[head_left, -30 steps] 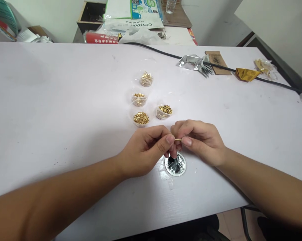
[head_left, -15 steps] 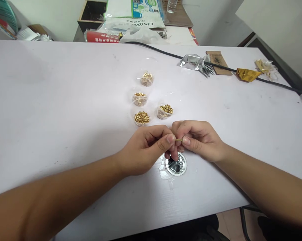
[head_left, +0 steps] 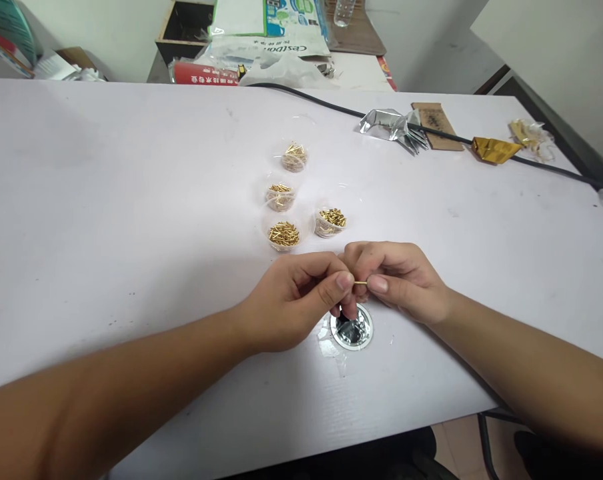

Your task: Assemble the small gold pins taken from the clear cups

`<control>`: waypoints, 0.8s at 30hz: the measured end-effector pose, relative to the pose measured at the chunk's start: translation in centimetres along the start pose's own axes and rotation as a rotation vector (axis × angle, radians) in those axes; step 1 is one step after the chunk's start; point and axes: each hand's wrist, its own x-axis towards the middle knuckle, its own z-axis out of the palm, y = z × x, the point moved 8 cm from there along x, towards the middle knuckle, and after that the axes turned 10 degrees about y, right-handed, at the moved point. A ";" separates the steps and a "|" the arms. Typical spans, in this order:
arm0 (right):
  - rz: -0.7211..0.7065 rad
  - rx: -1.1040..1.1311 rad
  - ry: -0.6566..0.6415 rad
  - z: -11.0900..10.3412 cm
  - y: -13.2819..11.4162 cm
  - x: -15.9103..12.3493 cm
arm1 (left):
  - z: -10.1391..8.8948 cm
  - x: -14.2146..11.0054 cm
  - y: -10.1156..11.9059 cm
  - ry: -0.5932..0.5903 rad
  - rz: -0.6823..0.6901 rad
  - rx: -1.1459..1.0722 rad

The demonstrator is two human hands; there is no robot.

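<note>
My left hand point(head_left: 296, 301) and my right hand point(head_left: 399, 277) meet over the near middle of the white table point(head_left: 106, 200). Both pinch a thin brass pin point(head_left: 360, 283) held level between their fingertips. Directly below them a round metal-rimmed hole point(head_left: 352, 329) is set in the tabletop. Just beyond the hands stand several small clear cups of brass parts: one at front left point(head_left: 283, 235), one at front right point(head_left: 331, 221), and two farther back point(head_left: 280, 195) point(head_left: 294, 156).
A black cable point(head_left: 431, 131) crosses the far right of the table. Beside it lie crumpled silver foil point(head_left: 384, 123), a brown card point(head_left: 434, 124), gold foil point(head_left: 492, 147) and a clear bag point(head_left: 530, 132). Boxes and packets are piled behind the far edge.
Both hands have stayed pinched on the pin and dropped very slightly toward me; the fingertips have shifted a little along it.
</note>
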 end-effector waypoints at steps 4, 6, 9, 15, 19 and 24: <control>0.013 0.029 0.006 0.0 0.2 -0.1 | 0.0 -0.1 0.2 -0.002 0.038 0.025; 0.038 0.047 0.006 0.0 0.4 -0.2 | 0.0 -0.1 0.3 0.000 0.044 0.042; 0.082 0.078 0.012 -0.1 0.8 -0.2 | 0.0 -0.2 0.2 0.004 0.043 0.048; 0.132 0.120 0.019 -0.1 1.2 -0.2 | -0.1 -0.3 0.2 0.021 0.055 0.067; 0.139 0.124 0.029 -0.1 1.3 -0.1 | -0.2 -0.3 0.3 0.026 0.068 0.082; 0.131 0.137 0.016 -0.1 1.3 0.0 | -0.2 -0.3 0.5 0.039 0.083 0.119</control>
